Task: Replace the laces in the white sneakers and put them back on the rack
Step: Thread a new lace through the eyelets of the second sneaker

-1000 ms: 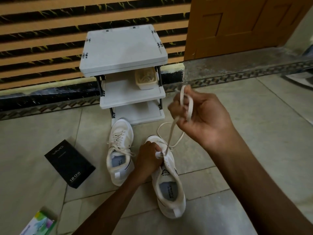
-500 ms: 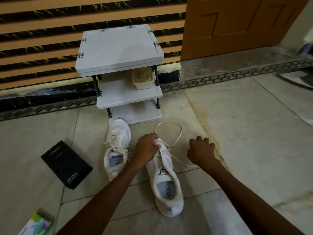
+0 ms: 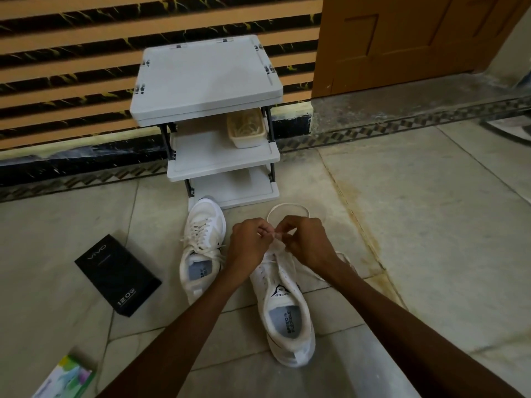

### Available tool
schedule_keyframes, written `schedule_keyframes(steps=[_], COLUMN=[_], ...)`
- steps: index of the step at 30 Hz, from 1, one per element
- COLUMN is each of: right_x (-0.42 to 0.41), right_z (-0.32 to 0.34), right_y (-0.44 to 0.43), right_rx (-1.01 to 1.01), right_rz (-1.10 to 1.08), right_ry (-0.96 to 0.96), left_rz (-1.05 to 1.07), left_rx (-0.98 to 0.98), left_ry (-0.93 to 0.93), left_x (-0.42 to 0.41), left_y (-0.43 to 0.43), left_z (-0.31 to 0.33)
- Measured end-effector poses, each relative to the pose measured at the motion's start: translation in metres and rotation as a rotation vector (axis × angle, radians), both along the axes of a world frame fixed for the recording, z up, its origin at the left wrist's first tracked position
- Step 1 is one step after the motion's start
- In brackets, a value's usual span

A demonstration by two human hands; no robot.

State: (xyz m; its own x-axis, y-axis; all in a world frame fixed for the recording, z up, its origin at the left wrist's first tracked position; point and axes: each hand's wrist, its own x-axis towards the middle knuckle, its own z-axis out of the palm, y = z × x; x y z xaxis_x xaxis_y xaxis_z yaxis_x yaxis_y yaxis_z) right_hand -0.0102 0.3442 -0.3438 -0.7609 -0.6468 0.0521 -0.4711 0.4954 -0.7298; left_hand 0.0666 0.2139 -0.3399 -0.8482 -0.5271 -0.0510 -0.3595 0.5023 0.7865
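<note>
On the floor tiles just before the rack (image 3: 207,79), my left hand (image 3: 248,245) and right hand (image 3: 309,247) meet over the toe-end eyelets of the unlaced sneaker (image 3: 290,320). Fingers of each are curled, pinching the lace (image 3: 287,206); its slack loops on the floor beyond. Step, as judged: threading the lowest eyelets, task early. Next move calls for drawing both ends even, then crossing upward hole by hole. The laced sneaker (image 3: 201,254) lies just beside, to the left. Legible: "SPEED" on the tongue, "SPEED FLEXIBLE" on the insole; black box (image 3: 117,278) reads "vivo" and "120W".
</note>
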Motion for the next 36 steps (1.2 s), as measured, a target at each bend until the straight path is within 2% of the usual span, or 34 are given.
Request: schedule_keyframes(steps=[5,7,12,15,19,27,32,36], right_x=[0.006,0.013,0.033,0.035,0.03,0.036,0.036,0.038], right_z=[0.006,0.007,0.006,0.009,0.012,0.005,-0.001,-0.002], right_y=[-0.007,-0.008,0.006,0.011,0.006,-0.005,-0.008,-0.009], right_rx=[0.012,0.032,0.107,0.176,0.164,0.241,0.244,0.188], right_rz=[0.031,0.072,0.156,0.202,0.226,0.266,0.253,0.199], right_ry=[0.025,0.049,0.009,0.04,0.04,0.128,0.138,0.057], left_rz=[0.1,0.123,0.028,-0.003,-0.008,0.167,0.163,0.157], left_rx=[0.263,0.299,0.217,0.267,0.183,0.505,0.532,0.541], left_ry=[0.029,-0.003,-0.318,-0.384,-0.405,-0.288,-0.266,-0.261], left_x=[0.016,0.023,0.048,0.058,0.057,0.06,0.061,0.062], left_y=[-0.003,-0.002,-0.003,0.003,0.008,-0.006,-0.007,-0.008], left_z=[0.013,0.015,0.014,0.011,0.011,-0.003,-0.009,-0.012])
